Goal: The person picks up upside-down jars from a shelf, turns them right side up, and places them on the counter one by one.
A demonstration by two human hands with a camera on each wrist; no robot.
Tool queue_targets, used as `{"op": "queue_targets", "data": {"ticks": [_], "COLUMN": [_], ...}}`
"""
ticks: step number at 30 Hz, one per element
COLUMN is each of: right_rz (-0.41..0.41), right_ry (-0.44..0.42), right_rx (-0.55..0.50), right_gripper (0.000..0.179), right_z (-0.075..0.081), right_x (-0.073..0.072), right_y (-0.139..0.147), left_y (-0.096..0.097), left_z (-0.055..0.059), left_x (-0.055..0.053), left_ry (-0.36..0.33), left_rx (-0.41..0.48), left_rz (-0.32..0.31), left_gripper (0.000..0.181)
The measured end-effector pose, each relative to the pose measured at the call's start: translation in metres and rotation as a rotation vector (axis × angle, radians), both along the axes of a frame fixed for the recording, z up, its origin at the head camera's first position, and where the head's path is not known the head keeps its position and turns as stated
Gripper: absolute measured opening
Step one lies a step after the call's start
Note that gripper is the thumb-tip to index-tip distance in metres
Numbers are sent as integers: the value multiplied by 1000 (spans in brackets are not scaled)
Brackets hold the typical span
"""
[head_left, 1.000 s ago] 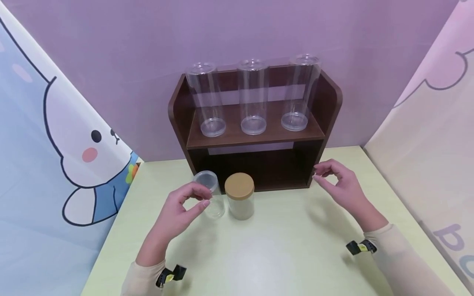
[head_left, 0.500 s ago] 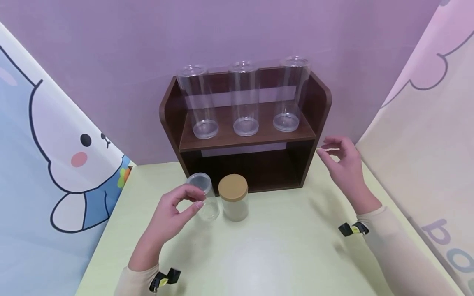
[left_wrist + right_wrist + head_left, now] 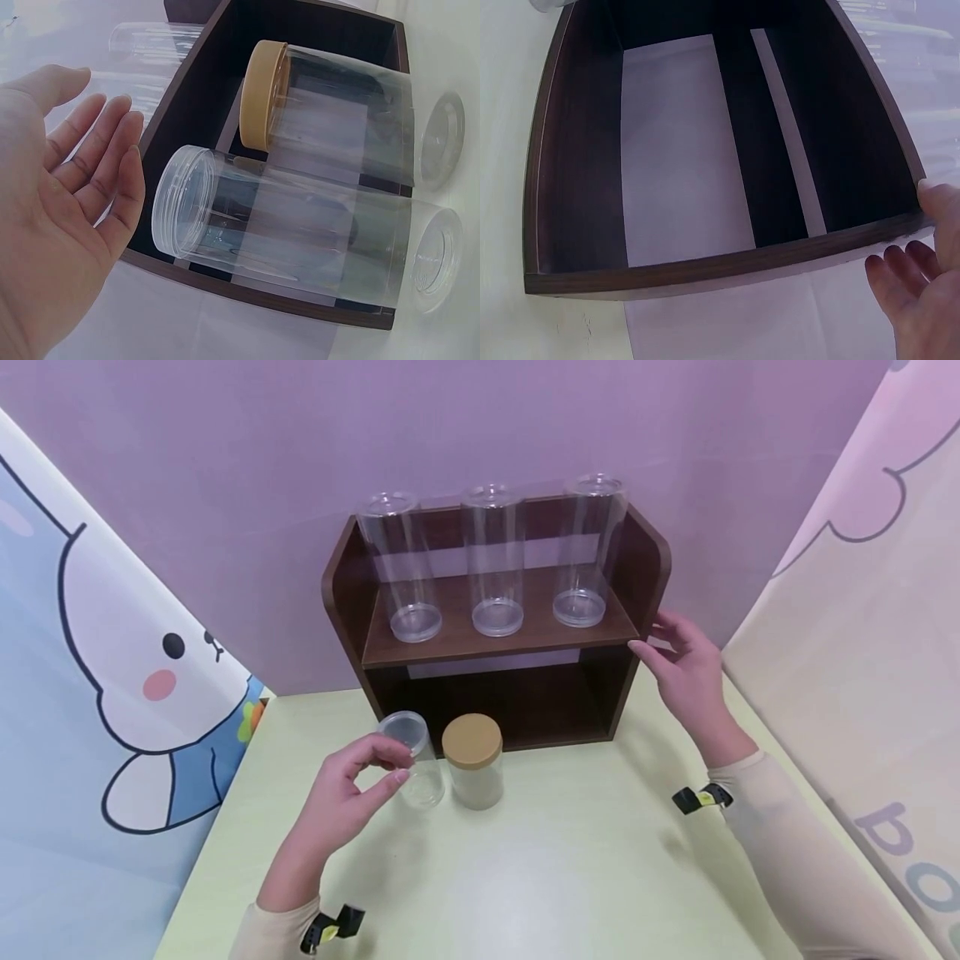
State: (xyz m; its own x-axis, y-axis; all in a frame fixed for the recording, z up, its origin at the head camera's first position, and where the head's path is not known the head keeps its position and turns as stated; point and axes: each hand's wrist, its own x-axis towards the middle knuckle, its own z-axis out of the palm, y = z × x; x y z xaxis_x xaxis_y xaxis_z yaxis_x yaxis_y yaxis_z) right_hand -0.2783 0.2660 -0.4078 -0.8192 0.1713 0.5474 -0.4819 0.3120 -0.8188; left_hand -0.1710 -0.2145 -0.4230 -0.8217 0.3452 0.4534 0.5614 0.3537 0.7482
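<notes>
My left hand [image 3: 348, 793] hovers beside a clear cylindrical jar [image 3: 423, 777] with a clear lid, its fingers loosely bent and holding nothing. In the left wrist view the palm [image 3: 52, 225] faces that jar, fingertips just short of its lid [image 3: 180, 202]. Close beside it stands another clear jar [image 3: 478, 783] with a tan lid [image 3: 472, 742]. My right hand [image 3: 686, 677] is at the right side panel of a dark brown two-tier shelf [image 3: 498, 652]. Its thumb is at the panel's front edge, while relaxed fingers [image 3: 889, 285] lie along the outer side.
Three tall clear jars [image 3: 416, 625] [image 3: 498, 618] [image 3: 579, 610] stand in a row on the shelf's upper tier. The pale table [image 3: 570, 835] is bordered by a purple backdrop [image 3: 225, 460] and printed side curtains [image 3: 862, 635].
My right hand has moved up and then left to the shelf's right panel. The left hand stays almost where it was beside the jar. The head view has shifted slightly.
</notes>
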Motion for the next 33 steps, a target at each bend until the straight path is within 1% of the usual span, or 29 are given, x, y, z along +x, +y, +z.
{"op": "queue_targets", "data": {"ticks": [8, 18, 21, 27, 31, 33], "right_rz": [-48, -52, -57, -47, -51, -52], "right_ry": [-53, -67, -65, -51, -46, -47], "right_rx": [56, 73, 56, -10, -13, -14], "right_gripper": [50, 48, 48, 48, 47, 46], "right_z": [3, 6, 6, 5, 5, 5], "right_x": [-1, 0, 0, -1, 0, 1], "right_y": [0, -1, -3, -6, -6, -5], "left_y": [-1, -4, -5, -6, -2, 3], "left_z": [1, 6, 10, 20, 28, 34], "left_x": [1, -1, -1, -3, -7, -11], "left_ry": [9, 44, 55, 79, 103, 127], "left_rx": [-5, 0, -4, -5, 10, 30], "left_rz": [9, 13, 18, 19, 21, 26], "left_gripper": [26, 27, 27, 27, 29, 29]}}
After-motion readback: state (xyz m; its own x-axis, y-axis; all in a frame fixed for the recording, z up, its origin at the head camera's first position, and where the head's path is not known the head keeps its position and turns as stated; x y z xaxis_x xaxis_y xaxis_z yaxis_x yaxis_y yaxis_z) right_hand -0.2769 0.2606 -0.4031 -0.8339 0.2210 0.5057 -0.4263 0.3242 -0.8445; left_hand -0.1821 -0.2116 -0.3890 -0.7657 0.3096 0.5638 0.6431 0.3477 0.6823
